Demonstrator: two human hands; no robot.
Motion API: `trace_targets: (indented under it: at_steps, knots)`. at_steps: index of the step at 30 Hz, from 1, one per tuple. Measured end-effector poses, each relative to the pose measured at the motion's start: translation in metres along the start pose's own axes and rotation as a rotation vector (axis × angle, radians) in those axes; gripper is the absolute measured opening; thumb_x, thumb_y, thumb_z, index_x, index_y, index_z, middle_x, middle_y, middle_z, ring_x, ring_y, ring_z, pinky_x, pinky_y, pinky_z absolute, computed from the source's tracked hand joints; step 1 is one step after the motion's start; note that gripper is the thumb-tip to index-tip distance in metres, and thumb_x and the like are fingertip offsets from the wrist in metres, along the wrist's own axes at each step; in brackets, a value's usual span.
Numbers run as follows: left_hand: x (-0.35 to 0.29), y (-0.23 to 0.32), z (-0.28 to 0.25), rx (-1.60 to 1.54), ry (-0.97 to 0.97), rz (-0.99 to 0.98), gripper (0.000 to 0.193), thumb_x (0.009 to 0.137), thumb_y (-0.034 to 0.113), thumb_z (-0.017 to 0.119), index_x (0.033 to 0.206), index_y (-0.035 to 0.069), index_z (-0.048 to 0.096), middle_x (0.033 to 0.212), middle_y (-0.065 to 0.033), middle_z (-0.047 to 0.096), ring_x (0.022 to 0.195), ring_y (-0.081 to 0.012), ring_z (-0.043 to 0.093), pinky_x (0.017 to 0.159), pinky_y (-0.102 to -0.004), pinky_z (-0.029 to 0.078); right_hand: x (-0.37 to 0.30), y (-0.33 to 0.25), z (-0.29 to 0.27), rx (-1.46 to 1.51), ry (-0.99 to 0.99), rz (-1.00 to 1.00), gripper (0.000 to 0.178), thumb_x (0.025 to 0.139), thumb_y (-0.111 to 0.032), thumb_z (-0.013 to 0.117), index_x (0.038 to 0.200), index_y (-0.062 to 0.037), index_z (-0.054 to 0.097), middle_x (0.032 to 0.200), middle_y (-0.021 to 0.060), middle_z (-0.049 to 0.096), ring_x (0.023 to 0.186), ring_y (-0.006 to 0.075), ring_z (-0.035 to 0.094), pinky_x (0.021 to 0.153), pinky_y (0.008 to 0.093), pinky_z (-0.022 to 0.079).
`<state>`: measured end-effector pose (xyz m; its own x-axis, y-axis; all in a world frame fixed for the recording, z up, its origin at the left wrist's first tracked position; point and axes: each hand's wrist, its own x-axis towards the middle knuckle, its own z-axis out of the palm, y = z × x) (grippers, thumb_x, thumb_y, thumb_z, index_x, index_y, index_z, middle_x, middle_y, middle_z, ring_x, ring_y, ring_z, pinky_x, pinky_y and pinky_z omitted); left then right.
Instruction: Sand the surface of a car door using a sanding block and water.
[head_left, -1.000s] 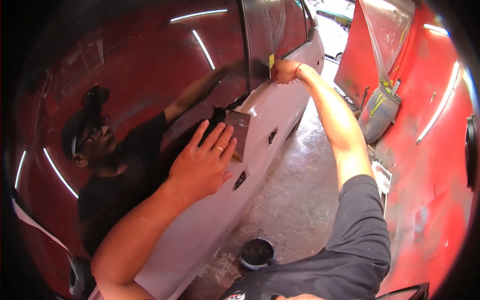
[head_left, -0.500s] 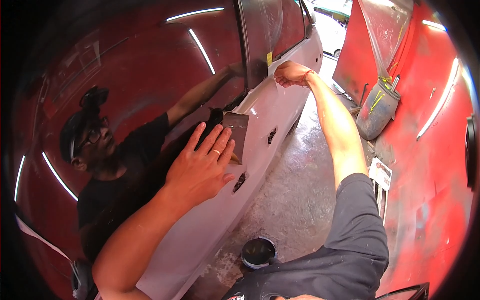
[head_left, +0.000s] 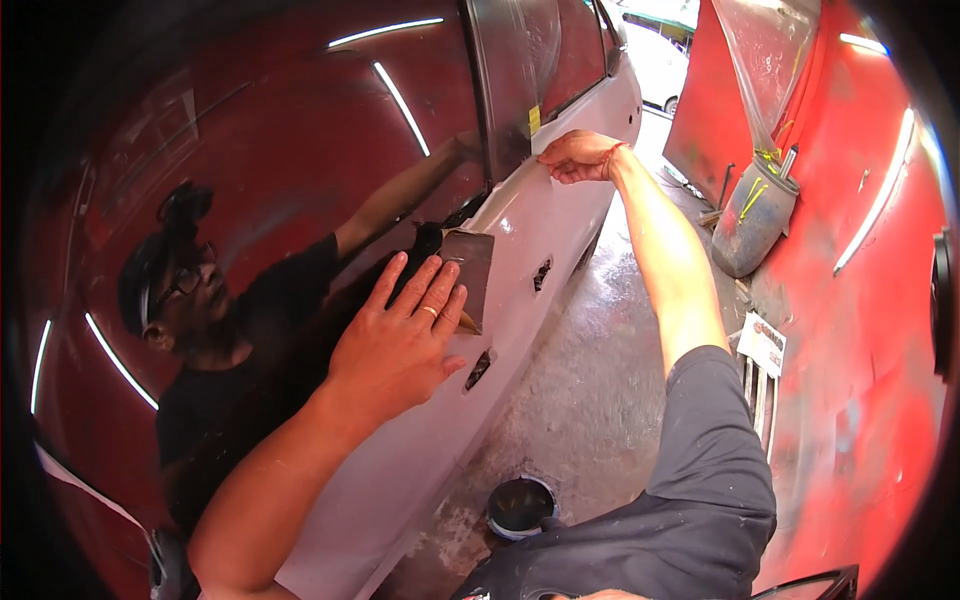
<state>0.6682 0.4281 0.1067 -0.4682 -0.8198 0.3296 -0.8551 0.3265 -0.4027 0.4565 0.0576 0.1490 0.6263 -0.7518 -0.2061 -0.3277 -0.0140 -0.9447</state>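
My left hand (head_left: 400, 335) lies flat, fingers stretched out, on the lower edge of a dark car window (head_left: 300, 110) and the pale primed door (head_left: 400, 470) below it. Under its fingertips is a dark grey sheet, apparently sandpaper (head_left: 474, 262), with a brownish underside showing at one corner. Farther along, my right hand (head_left: 580, 157) has its fingers pressed together, fingertips at the door's upper edge just below a yellow tag (head_left: 535, 121). Whatever they may pinch is hidden. Between the hands and lower down, the door has ragged openings, one a handle hole (head_left: 542, 274).
A black bucket (head_left: 520, 505) stands on the wet grey floor (head_left: 575, 400) beside the car. A worn grey bin (head_left: 752, 220) holding tools sits against the red wall (head_left: 850, 340) at right. Plastic sheeting (head_left: 765, 60) hangs above it.
My right hand has turned from a loose fist, and its fingertips now reach left to the door edge. The left hand and sheet have barely shifted.
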Motion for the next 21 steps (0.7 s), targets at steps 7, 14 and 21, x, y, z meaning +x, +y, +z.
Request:
trace_targets:
  at_steps: [7,14,21]
  knots:
    - [0.0,0.001,-0.003,-0.004,0.0,-0.011,0.069,0.086,0.051,0.067,0.136,0.003,0.059,0.15,-0.0149,0.048,0.145,-0.0274,0.037,0.123,-0.0505,0.02,-0.009,-0.019,0.005,-0.21,0.041,0.006,0.022,0.092,-0.014,0.068,0.106,0.003,0.066,0.095,0.0122,0.069,0.081,0.0188,0.069,0.073,0.0307,0.061]
    - [0.0,0.002,-0.005,-0.007,0.008,-0.014,0.069,0.087,0.052,0.067,0.135,0.003,0.059,0.149,-0.0149,0.049,0.145,-0.0275,0.037,0.123,-0.0503,0.019,-0.01,-0.029,0.014,-0.274,0.106,0.035,0.03,0.087,-0.012,0.071,0.111,0.0067,0.066,0.1,0.0176,0.069,0.085,0.0231,0.072,0.076,0.0323,0.063]
    - [0.0,-0.001,-0.004,-0.008,0.014,-0.009,0.068,0.088,0.051,0.066,0.135,0.003,0.059,0.149,-0.0149,0.049,0.144,-0.0285,0.038,0.123,-0.0505,0.02,-0.001,-0.033,0.02,-0.418,0.153,-0.008,0.022,0.085,-0.008,0.065,0.101,0.0066,0.068,0.088,0.0153,0.069,0.078,0.0225,0.073,0.072,0.0328,0.064]
